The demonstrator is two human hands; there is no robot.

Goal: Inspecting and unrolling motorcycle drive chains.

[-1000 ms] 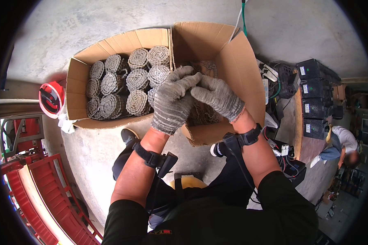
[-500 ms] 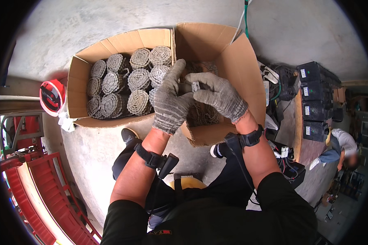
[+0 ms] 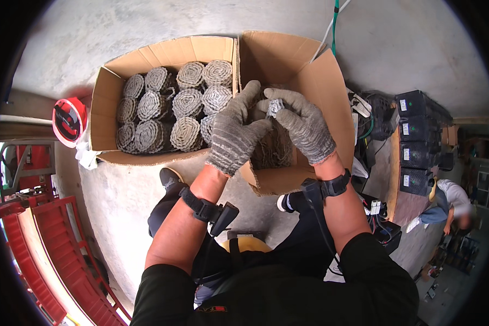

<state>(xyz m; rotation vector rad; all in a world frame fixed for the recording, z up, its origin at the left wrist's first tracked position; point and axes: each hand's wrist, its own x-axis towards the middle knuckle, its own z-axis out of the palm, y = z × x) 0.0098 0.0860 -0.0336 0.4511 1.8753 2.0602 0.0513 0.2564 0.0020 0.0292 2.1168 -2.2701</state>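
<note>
My right hand (image 3: 308,127), in a grey knitted glove, pinches a small bunched piece of metal chain (image 3: 275,107) between thumb and fingers. My left hand (image 3: 234,132), gloved the same way, is close beside it on the left. Its thumb and forefinger are spread apart, and its other fingers are partly hidden. Both hands are above the front of an open cardboard box (image 3: 331,81). Loose, brownish chain (image 3: 271,152) lies inside that box, partly covered by my hands. Left of it, a second cardboard box (image 3: 104,103) holds several upright rolls of grey chain (image 3: 187,103).
A red helmet-like object (image 3: 69,122) is left of the boxes, with red metal framework (image 3: 60,239) below it. Stacked black crates (image 3: 417,144) stand at the right, near a bent-over person (image 3: 453,198). A green cable (image 3: 335,27) hangs behind the right box.
The chain piece in my right hand has risen slightly and shows more clearly. My left thumb and forefinger have shifted a little to the right. The whole view has shifted slightly.
</note>
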